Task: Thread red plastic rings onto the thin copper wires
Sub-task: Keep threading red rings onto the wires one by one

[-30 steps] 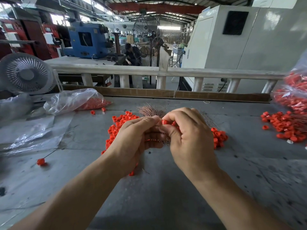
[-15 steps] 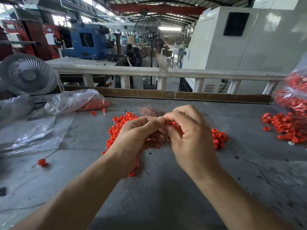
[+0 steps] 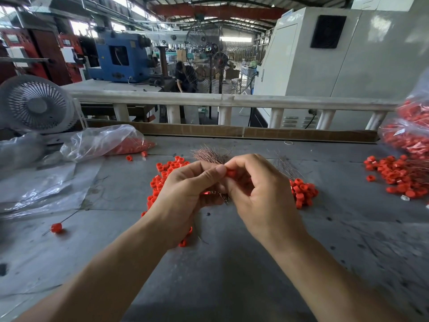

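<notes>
Grey bench (image 3: 232, 263), factory hall behind. Left hand (image 3: 185, 194) grips a bundle of copper wires (image 3: 210, 155); right hand (image 3: 260, 194) pinches one red ring (image 3: 231, 173) at the fingertips, both above the loose rings (image 3: 162, 173). Ring: light, stiff, probably slippery; hold by outer wall. Wire: thin, bends easily; hold near tip.

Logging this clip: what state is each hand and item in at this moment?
Left hand: grips the bundle of thin copper wires.
Right hand: pinches a small red plastic ring.
Clear plastic bag of red rings: open, lying flat.
White desk fan: blades indistinct.
Single ring on a wire: threaded, on the table.
</notes>
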Available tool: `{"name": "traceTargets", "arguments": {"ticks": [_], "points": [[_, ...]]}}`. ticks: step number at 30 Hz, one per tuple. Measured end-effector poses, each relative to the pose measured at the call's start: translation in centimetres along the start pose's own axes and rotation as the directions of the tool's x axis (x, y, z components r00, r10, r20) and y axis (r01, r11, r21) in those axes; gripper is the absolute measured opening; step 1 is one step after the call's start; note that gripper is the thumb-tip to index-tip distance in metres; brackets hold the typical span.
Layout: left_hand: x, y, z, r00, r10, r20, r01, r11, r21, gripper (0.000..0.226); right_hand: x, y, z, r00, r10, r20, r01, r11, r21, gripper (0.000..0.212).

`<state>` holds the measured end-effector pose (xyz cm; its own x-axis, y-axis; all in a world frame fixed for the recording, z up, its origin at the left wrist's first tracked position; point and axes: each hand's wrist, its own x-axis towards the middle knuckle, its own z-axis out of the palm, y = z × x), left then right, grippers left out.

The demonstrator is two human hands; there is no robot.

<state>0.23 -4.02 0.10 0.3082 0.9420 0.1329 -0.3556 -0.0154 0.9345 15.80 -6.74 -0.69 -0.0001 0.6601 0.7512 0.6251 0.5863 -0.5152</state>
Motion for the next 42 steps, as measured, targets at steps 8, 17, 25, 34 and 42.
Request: {"name": "traceTargets", "arguments": {"ticks": [8, 17, 25, 34, 42], "points": [[0.2, -0.3, -0.2, 0.995, 0.026, -0.092, -0.02, 0.998, 0.065, 0.031, -0.2, -0.3, 0.4, 1.0, 0.0, -0.017, -0.001, 0.997, -0.076, 0.014], [0.5, -0.2, -0.8, 0.93, 0.335, -0.151, -0.237, 0.86, 0.452, 0.013, -0.2, 0.4, 0.4, 0.995, 0.036, 0.097, -0.028, 0.996, -0.09, 0.017], [0.6, 0.2, -1.2, 0.935, 0.316, -0.162, -0.212, 0.863, 0.459, 0.018, -0.2, 0.3, 0.4, 0.981, 0.021, 0.194, -0.014, 0.999, -0.042, 0.019], [0.5, 0.6, -1.3, 0.959, 0.218, -0.18, -0.1, 0.859, 0.502, 0.008, 0.9, 3.0, -1.8, 0.975, 0.187, -0.118, -0.215, 0.926, -0.309, 0.012], [1.0, 0.3, -2.2, 0.928, 0.332, -0.167, -0.047, 0.551, 0.833, 0.021, 1.7, 7.0, -5.6, 0.837, 0.499, -0.226, -0.524, 0.61, -0.594, 0.011]]}}
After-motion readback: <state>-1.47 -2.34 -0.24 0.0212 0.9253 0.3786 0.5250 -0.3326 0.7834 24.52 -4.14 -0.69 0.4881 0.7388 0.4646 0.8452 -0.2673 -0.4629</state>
